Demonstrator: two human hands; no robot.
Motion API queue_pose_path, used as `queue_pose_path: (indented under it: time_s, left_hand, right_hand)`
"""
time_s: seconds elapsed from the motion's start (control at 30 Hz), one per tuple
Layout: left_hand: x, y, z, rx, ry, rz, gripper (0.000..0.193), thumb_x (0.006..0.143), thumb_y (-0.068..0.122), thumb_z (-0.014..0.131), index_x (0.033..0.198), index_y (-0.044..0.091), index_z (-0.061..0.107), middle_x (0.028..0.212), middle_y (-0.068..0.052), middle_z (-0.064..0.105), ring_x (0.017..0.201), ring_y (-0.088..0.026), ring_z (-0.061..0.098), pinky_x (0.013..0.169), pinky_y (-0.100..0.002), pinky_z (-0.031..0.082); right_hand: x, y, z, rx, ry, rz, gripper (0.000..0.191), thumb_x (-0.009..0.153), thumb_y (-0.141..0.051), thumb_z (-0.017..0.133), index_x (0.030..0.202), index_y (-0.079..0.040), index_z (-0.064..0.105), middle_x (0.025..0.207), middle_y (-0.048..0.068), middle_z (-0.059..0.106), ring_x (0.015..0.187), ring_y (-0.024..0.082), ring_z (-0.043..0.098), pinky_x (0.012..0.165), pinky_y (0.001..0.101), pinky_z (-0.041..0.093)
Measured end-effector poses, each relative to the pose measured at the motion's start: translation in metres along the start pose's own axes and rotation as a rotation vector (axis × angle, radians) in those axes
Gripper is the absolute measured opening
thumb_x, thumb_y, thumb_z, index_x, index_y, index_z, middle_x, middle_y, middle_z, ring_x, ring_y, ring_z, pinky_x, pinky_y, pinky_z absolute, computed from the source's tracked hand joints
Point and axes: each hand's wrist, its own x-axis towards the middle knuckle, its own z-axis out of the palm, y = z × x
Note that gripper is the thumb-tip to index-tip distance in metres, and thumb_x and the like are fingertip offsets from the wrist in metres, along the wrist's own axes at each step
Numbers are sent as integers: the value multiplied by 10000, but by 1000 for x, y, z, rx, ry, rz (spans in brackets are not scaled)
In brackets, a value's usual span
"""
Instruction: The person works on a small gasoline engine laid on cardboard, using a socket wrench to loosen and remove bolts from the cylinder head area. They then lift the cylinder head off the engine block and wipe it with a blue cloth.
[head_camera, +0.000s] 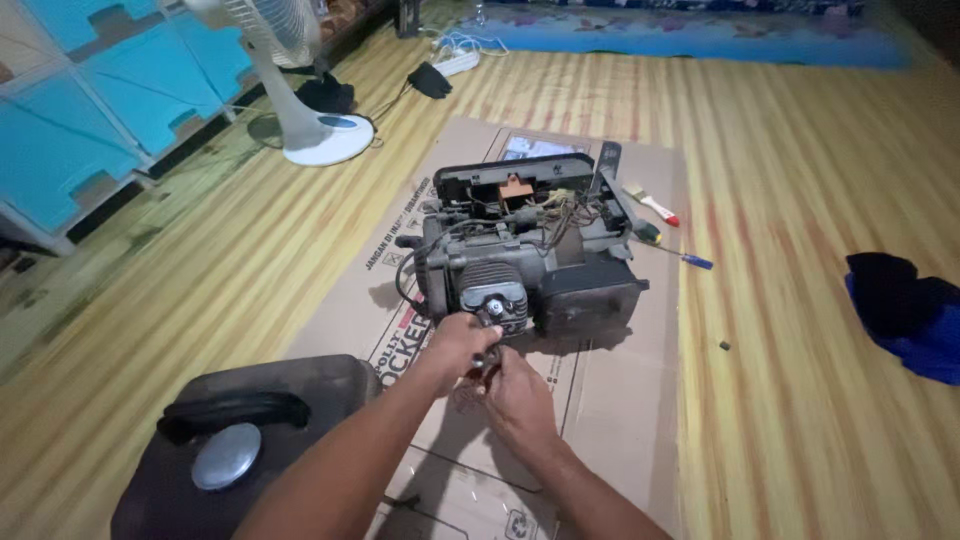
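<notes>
— Where the cardboard sheet (620, 400) covers the striped floor mat (790, 200), what is the person working on?

— On a small engine (525, 265) with its casing off, standing near the middle of the cardboard. Both hands meet at its near end, by the finned cylinder (492, 285).

— What are the hands doing?

— From where I stand, the left hand (455, 345) is curled narrow against the front of the cylinder, fingers closed around something small and dark. The right hand (515, 395) sits just below it, also curled tight, touching the same spot. It may be a small tool or part between them, but the light is dim and I cannot tell which.

— Anything else about?

— A dark fuel tank (250, 430) with a round silver cap (227, 456) lies beside the left forearm. A paintbrush (650, 203) and a screwdriver (680, 256) lie on the cardboard's far right edge. A white standing fan (300, 90) is at the far left, and a dark blue cloth (910, 310) lies well apart on the right.
</notes>
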Motion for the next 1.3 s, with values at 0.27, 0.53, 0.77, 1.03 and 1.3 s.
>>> queue_pose_path:
  time_s: [0.27, 0.53, 0.77, 1.03, 1.3]
  left_hand:
    - [-9, 17, 1, 58, 80, -66, 241, 882, 175, 717, 966, -43, 657, 856, -119, 654, 734, -257, 649, 568, -435, 557]
    - [-19, 30, 3, 185, 152, -86, 310, 914, 256, 718, 921, -50, 671, 780, -148, 680, 632, -247, 671, 543, -405, 571]
    - [-5, 25, -8, 322, 42, -50, 300, 878, 271, 733, 821, -24, 745, 756, -122, 717, 603, -218, 667, 535, -376, 554]
    - [-18, 28, -17, 406, -10, 20, 387, 935, 388, 665, 839, 15, 707, 757, -99, 712, 645, -211, 661, 578, -375, 549]
    - [23, 8, -18, 534, 22, 82, 348, 948, 386, 650, 1020, 48, 686, 857, -101, 718, 757, -234, 720, 650, -384, 565]
  right_hand:
    - [-2, 7, 0, 135, -42, -66, 205, 879, -139, 568, 1051, -32, 601, 954, 234, 701, 946, 455, 656, 800, 548, 499]
    - [18, 6, -9, 225, -135, -4, 256, 960, -254, 567, 1066, -27, 619, 982, 229, 712, 947, 437, 688, 808, 527, 522]
    - [15, 12, 11, 128, -44, -47, 187, 910, -146, 573, 1037, -11, 597, 949, 265, 704, 952, 482, 662, 792, 569, 484]
    - [12, -8, 9, 223, -57, 95, 246, 835, -153, 670, 1028, -22, 594, 930, 214, 729, 915, 411, 724, 784, 499, 542]
    - [27, 6, 19, -89, -180, 85, 292, 889, -214, 692, 1088, -28, 586, 999, 204, 688, 908, 375, 725, 749, 489, 574]
